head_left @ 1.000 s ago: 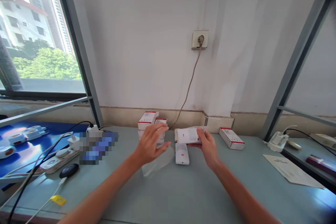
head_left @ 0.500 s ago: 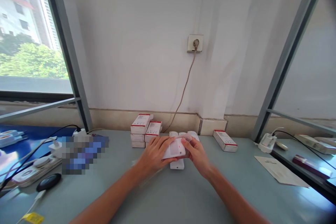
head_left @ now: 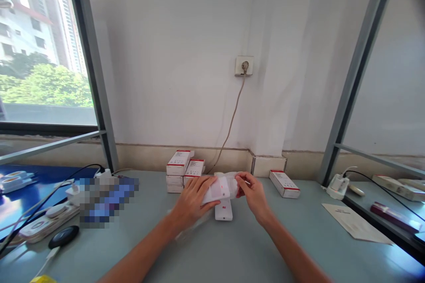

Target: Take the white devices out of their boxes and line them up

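Note:
My left hand [head_left: 191, 199] is closed around a flat white rectangular device [head_left: 216, 190] with a small red mark, held tilted above the table. A translucent plastic sleeve [head_left: 231, 182] extends from the device's right end. The fingertips of my right hand [head_left: 254, 193] pinch the sleeve's far edge. Just below the held device, a similar white device [head_left: 224, 212] with a red mark lies on the table, its far part hidden. Clear plastic film [head_left: 195, 225] lies by my left wrist.
Stacked white-and-red boxes [head_left: 179, 162] stand against the wall; another box [head_left: 284, 184] sits to the right. A paper sheet [head_left: 355, 223] and a white charger [head_left: 338, 185] lie farther right. On the left are a power strip [head_left: 48, 220] and a black oval object [head_left: 63, 236].
My right hand has moved slightly right, away from the device, with the sleeve's edge in its fingers. More of the sleeve shows between the hands. The camera view has tilted up slightly.

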Demonstrator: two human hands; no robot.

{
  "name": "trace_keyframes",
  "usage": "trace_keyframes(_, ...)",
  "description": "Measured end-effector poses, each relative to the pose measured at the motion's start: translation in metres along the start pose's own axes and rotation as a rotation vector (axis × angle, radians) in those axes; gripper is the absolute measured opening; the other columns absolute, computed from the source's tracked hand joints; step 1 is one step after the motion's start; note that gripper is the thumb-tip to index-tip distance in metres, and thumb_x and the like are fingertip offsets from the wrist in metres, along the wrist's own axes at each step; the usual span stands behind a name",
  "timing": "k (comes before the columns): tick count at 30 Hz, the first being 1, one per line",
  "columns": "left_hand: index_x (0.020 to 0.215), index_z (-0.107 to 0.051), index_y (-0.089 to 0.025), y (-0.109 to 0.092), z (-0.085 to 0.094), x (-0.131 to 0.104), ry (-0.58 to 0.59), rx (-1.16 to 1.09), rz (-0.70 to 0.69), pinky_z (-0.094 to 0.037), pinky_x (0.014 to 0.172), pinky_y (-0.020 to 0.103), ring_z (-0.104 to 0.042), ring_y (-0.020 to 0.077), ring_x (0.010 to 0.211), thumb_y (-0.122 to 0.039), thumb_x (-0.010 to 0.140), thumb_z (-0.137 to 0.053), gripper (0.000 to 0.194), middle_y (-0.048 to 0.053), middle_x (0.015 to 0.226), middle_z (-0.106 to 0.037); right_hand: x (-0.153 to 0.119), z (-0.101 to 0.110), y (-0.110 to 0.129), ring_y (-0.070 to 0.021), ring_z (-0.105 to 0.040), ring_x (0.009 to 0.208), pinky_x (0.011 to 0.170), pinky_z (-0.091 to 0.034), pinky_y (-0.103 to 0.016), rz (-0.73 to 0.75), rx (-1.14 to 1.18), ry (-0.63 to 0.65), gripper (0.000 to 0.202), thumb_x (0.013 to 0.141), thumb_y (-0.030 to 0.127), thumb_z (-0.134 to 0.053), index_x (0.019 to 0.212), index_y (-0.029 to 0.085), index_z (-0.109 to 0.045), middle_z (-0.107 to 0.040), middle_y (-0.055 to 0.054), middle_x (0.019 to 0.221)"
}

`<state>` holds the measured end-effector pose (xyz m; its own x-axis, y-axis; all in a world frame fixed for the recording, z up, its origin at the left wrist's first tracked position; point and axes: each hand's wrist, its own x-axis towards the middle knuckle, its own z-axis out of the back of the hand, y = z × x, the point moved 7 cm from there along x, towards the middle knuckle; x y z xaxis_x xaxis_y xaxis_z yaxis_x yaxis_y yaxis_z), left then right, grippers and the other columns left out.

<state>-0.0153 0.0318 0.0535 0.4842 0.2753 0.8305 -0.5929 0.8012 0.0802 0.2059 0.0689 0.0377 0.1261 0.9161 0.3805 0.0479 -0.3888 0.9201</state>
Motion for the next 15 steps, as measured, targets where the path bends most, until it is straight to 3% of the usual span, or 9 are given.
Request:
trace_keyframes(5,0.16,-0.047,-0.024,-0.0011,0.0026,0.0008,0.002,-0.007,0.01,-0.057,0.104,0.044,-0.068,0.0292,0.123,-0.053,0.106,-0.065,0.064,0.014,0.138,-0.069,-0.0001,0.0042,0.0079,-0.0137,-0.056,0.057,0.05,-0.05,-0.028,0.084,-0.013,-0.04,0.046,0.076,0.061,-0.087,0.089,0.022,-0.067,-0.06,0.003,0.076)
trace_keyframes(10,0.163,-0.044,-0.026,-0.0026,0.0031,0.0005,-0.006,-0.006,0.009,-0.058,0.104,0.045,-0.069,0.0292,0.122,-0.052,0.107,-0.064,0.066,0.014,0.138,-0.069,-0.0045,-0.0017,0.01,-0.0178,-0.056,0.072,0.055,-0.052,-0.028,0.188,-0.14,-0.024,0.031,0.08,0.048,-0.084,0.09,0.025,-0.066,-0.062,-0.001,0.085)
trace_keyframes(15,0.165,-0.042,-0.027,0.0003,0.0013,-0.0013,-0.006,0.006,0.021,-0.058,0.105,0.047,-0.067,0.0303,0.126,-0.051,0.107,-0.064,0.067,0.014,0.14,-0.068,-0.0055,-0.0014,0.0112,-0.0173,-0.052,0.072,0.063,-0.047,-0.028,0.24,-0.211,-0.013,0.027,0.083,0.042,-0.081,0.077,0.024,-0.061,-0.059,0.0,0.079)
